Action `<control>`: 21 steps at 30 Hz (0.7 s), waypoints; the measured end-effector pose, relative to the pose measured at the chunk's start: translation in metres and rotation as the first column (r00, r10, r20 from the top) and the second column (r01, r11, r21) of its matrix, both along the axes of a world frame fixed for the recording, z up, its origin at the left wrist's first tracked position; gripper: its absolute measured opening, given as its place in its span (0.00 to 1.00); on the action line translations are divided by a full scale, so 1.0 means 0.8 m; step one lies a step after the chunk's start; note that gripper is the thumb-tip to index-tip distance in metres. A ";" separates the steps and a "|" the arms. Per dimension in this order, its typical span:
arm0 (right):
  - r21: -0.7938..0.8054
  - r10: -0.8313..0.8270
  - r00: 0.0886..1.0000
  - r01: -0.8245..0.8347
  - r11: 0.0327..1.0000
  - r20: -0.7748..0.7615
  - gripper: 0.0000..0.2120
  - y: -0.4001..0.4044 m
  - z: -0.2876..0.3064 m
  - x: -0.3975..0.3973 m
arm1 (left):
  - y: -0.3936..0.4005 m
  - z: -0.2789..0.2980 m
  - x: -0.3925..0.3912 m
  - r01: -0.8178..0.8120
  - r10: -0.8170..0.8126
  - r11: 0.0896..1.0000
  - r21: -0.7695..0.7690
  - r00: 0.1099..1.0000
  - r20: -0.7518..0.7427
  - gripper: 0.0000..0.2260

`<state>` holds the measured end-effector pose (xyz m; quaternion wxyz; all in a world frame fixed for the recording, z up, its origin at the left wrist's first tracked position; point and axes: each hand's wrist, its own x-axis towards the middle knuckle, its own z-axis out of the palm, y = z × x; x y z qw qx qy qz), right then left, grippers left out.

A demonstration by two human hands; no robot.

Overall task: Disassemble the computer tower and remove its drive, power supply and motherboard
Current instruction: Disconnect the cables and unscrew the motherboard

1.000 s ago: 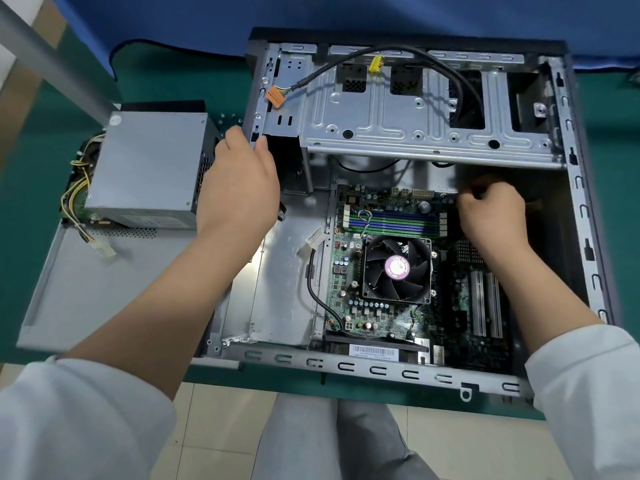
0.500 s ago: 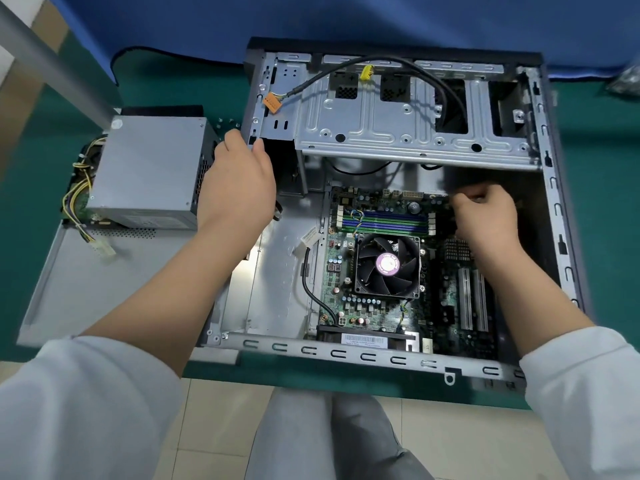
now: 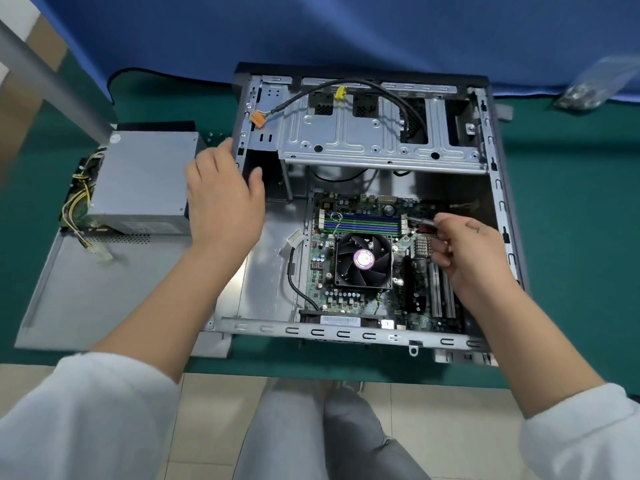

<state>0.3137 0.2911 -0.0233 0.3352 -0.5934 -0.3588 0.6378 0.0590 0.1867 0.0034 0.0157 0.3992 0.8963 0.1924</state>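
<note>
Head view: an opened computer tower (image 3: 377, 209) lies on its side on a green tabletop (image 3: 568, 209), its open face up.
Case: grey metal frame with slotted rails along the near and right edges; a black bezel runs along the far edge.
Drive cage: a pressed silver drive cage (image 3: 377, 136) spans the far part of the case, with a black cable (image 3: 391, 95) looped over it carrying a yellow connector (image 3: 341, 92) and an orange connector (image 3: 258, 118).
Motherboard: the green motherboard (image 3: 374, 258) sits in the near right part of the case, with blue and green memory slots at its far side, a black cooler fan (image 3: 363, 259) with a pink hub label in the middle, and pale expansion slots to the right.
Power supply: the grey power supply (image 3: 142, 181) is out of the case, to its left, resting on the far end of a flat grey side panel (image 3: 97, 296); yellow and black wires trail from its left side.
Left hand: the left hand (image 3: 221, 199) rests at the case's left wall, fingers (image 3: 227, 147) loosely spread around the edge, not clearly gripping.
Right hand: the right hand (image 3: 467, 251) hovers over the board's right side, fingers (image 3: 441, 220) pinching a thin tool or cable end (image 3: 420, 221); blur hides which.
Far right: a blurred clear bag (image 3: 588, 91) lies on the blue cloth (image 3: 311, 32).
</note>
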 end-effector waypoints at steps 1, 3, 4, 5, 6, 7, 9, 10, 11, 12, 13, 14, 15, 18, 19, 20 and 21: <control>0.010 0.016 1.000 -0.016 1.000 -0.006 0.05 -0.003 0.001 0.002 | -0.006 0.001 0.009 0.071 -0.067 0.997 0.041 0.995 -0.079 0.19; 0.029 0.048 0.999 -0.048 0.998 -0.009 0.05 -0.009 0.001 0.005 | -0.013 0.002 0.036 0.235 -0.204 0.961 0.148 0.959 -0.195 0.13; 0.033 0.059 0.998 -0.059 0.998 0.008 0.05 -0.011 -0.001 0.006 | -0.011 -0.002 0.052 0.321 -0.279 0.930 0.179 0.934 -0.222 0.10; 0.037 0.067 0.997 -0.069 0.997 0.039 0.04 -0.011 -0.003 0.006 | -0.004 -0.007 0.067 0.404 -0.371 0.897 0.178 0.908 -0.194 0.08; 0.043 0.077 0.994 -0.081 0.996 0.082 0.05 -0.010 -0.006 0.005 | 0.005 -0.014 0.082 0.481 -0.471 0.863 0.155 0.877 -0.096 0.07; 0.048 0.090 0.987 -0.097 0.994 0.131 0.05 -0.008 -0.008 0.003 | 0.019 -0.021 0.095 0.541 -0.550 0.832 0.122 0.834 0.050 0.07; 0.067 0.115 0.966 -0.134 0.989 0.232 0.06 -0.002 -0.014 -0.001 | 0.054 -0.039 0.113 0.584 -0.575 0.810 0.055 0.771 0.274 0.09; 0.089 0.135 0.949 -0.166 0.982 0.284 0.06 0.002 -0.018 -0.004 | 0.074 -0.051 0.118 0.580 -0.556 0.814 0.022 0.768 0.317 0.09; 0.117 0.157 0.931 -0.205 0.972 0.330 0.07 0.004 -0.019 -0.006 | 0.093 -0.059 0.123 0.566 -0.530 0.824 -0.005 0.774 0.346 0.09; 0.144 0.174 0.918 -0.238 0.961 0.358 0.07 0.006 -0.021 -0.008 | 0.111 -0.068 0.127 0.543 -0.496 0.839 -0.031 0.788 0.365 0.09; 0.162 0.180 0.912 -0.253 0.954 0.368 0.07 0.007 -0.023 -0.008 | 0.127 -0.075 0.131 0.519 -0.461 0.853 -0.057 0.799 0.386 0.09; 0.176 0.178 0.913 -0.256 0.951 0.366 0.07 0.009 -0.025 -0.007 | 0.141 -0.083 0.134 0.499 -0.429 0.864 -0.075 0.805 0.409 0.10; 0.181 0.169 0.919 -0.245 0.952 0.357 0.07 0.010 -0.026 -0.005 | 0.151 -0.092 0.136 0.479 -0.399 0.874 -0.084 0.805 0.438 0.11; 0.151 0.116 0.952 -0.164 0.975 0.282 0.06 0.012 -0.027 0.003 | 0.176 -0.114 0.140 0.473 -0.372 0.872 -0.123 0.805 0.462 0.14; 0.140 0.106 0.961 -0.145 0.979 0.254 0.06 0.012 -0.026 0.004 | 0.183 -0.118 0.139 0.476 -0.373 0.870 -0.132 0.807 0.458 0.14; 0.138 0.106 0.964 -0.143 0.980 0.245 0.06 0.012 -0.025 0.005 | 0.190 -0.121 0.138 0.472 -0.366 0.871 -0.138 0.809 0.461 0.14; 0.140 0.112 0.963 -0.150 0.979 0.246 0.07 0.011 -0.025 0.005 | 0.196 -0.122 0.136 0.472 -0.359 0.869 -0.149 0.808 0.466 0.14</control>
